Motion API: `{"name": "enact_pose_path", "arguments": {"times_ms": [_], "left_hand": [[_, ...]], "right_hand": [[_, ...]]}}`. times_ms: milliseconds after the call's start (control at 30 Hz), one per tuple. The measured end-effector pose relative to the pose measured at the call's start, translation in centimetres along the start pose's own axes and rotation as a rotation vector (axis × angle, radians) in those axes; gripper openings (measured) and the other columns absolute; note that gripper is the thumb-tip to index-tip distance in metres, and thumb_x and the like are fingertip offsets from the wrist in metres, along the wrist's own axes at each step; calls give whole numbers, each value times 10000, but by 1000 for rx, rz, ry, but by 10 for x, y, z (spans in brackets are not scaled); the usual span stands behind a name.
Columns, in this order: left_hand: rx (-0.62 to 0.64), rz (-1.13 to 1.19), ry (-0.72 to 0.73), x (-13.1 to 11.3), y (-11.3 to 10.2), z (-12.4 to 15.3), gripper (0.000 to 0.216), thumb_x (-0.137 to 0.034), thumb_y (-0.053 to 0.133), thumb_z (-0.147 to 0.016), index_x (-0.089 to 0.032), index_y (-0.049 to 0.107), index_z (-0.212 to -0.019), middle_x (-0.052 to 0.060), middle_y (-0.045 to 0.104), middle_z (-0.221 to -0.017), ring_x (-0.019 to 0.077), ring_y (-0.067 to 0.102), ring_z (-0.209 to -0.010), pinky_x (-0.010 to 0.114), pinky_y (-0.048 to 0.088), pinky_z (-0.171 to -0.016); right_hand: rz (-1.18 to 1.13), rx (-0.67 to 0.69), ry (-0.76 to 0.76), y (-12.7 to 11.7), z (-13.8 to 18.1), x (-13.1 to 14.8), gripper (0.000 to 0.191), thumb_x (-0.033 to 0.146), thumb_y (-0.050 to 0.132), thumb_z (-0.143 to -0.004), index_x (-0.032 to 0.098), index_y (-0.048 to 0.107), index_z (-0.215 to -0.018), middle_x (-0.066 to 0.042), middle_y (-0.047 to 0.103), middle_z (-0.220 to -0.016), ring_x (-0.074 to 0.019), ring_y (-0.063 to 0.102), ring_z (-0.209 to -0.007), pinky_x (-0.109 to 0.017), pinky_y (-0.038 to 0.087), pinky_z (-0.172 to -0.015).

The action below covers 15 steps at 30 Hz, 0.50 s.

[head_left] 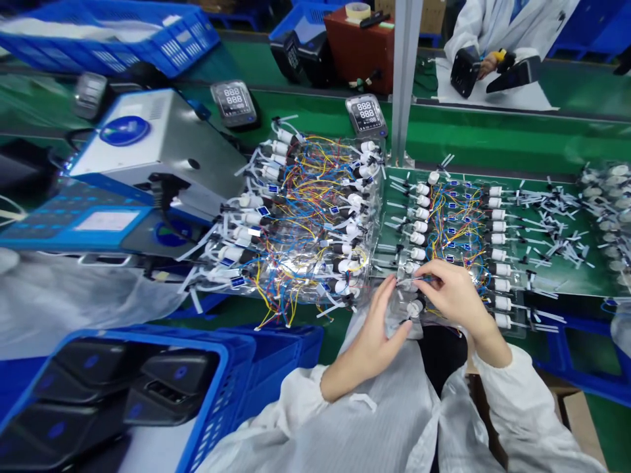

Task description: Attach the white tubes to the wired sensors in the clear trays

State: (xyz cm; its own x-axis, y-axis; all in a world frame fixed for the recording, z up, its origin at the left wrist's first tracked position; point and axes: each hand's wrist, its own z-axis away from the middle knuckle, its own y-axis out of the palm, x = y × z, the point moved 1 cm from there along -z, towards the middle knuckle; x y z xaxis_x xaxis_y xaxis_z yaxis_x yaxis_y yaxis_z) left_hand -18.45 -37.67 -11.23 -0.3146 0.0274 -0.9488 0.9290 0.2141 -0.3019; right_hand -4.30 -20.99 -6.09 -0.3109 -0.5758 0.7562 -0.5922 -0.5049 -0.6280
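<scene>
My right hand pinches a thin white tube between thumb and forefinger, at the near left end of a clear plastic tray. My left hand lies just left of it, fingers stretched out and thumb apart, with its fingertips close to the same spot. Small white cylindrical parts with thin white tubes line both sides of this tray, and coloured wires run between them. Just below the fingertips sits another white cylinder. What the left fingertips touch is too small to tell.
Wired trays are stacked on the left, beside a metal-cased machine. Loose tubes with black pieces lie right. Two display units stand behind. A blue crate holds black housings. Across the bench, a co-worker's hand handles black units.
</scene>
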Motion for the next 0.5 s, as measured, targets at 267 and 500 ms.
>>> {"name": "enact_pose_path", "arguments": {"times_ms": [267, 500], "left_hand": [[66, -56, -60, 4, 2, 17, 777, -253, 657, -973, -307, 267, -1642, 159, 165, -1749, 402, 199, -1616, 697, 289, -1264], [-124, -73, -86, 26, 7, 39, 418, -241, 767, -887, -247, 612, -1275, 140, 642, -1293, 329, 660, -1177, 448, 625, -853]], "right_hand": [[338, -17, -48, -2, 35, -35, 98, 176, 679, -949, 228, 761, -951, -79, 763, -931, -277, 613, -958, -467, 519, -885], [368, -158, -121, -3, 67, -25, 139, 181, 694, -945, 248, 739, -1058, -86, 738, -1019, -276, 621, -1001, -465, 502, -866]]}}
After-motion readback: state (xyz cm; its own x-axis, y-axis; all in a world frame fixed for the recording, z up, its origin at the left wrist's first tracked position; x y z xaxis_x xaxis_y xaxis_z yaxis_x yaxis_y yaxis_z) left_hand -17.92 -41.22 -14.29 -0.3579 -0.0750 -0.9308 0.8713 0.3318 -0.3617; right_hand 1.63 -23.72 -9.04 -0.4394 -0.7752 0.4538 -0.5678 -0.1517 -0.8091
